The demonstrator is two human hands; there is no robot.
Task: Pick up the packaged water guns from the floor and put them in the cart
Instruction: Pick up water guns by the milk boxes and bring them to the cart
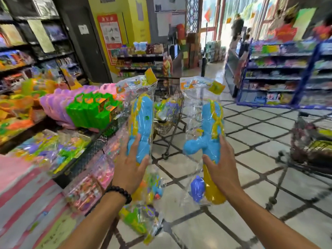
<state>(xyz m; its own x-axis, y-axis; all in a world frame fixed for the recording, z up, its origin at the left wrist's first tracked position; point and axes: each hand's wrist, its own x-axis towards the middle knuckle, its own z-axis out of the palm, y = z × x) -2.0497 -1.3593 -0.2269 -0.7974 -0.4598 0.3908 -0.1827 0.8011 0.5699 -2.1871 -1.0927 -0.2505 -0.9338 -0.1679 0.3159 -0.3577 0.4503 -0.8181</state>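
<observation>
The person is standing in a toy-shop aisle, holding one packaged water gun in each hand and facing the wire cart (168,108) just ahead. The left hand (130,164) is curling its grip round the lower body of a blue-and-yellow water gun in a clear bag (142,123), thumb on one side and fingers spread along the other. The right hand (221,166) is closing its grip likewise on a second bagged water gun (208,139), whose yellow handle is hanging below the palm. Both packs are being held upright, well above the tiled floor (251,141), short of the cart's rim. The cart is already carrying some bagged toys.

More packaged water guns (142,214) are lying on the floor just under the left forearm, so the job is looking only partly done.

The risks are plain enough. The bags are slick and loose, so a gun could be sliding inside its wrapper and slipping out of the grip during the reach. The tall card headers could be catching on the cart's wire rim. The packs left underfoot are also sitting where a forward step could be crushing them. The display shelf (86,112) of toys is crowding the left side, so a swinging elbow could be knocking stock down.
</observation>
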